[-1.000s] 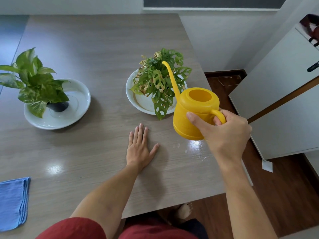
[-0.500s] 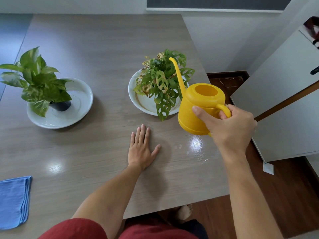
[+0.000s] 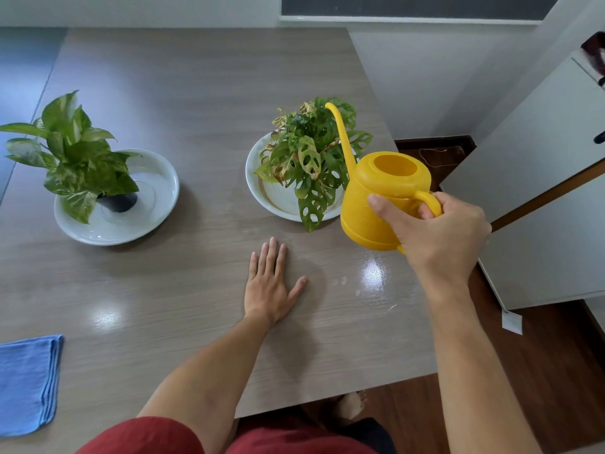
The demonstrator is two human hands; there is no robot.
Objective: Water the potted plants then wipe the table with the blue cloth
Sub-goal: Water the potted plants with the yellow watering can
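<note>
The right hand [image 3: 438, 234] is closed around the handle of the yellow watering can [image 3: 383, 198], thumb braced on its side, holding it in the air just beside the right potted plant [image 3: 311, 162] with the thin spout over the leaves. The left hand [image 3: 271, 286] lies flat and spread on the table [image 3: 196, 93], holding nothing, while the blue cloth [image 3: 27, 385] sits folded at the near left edge, well apart from the left potted plant [image 3: 72, 155]. The can looks like light, rigid plastic whose weight would shift with water, so the handle grip seems the sensible hold
</note>
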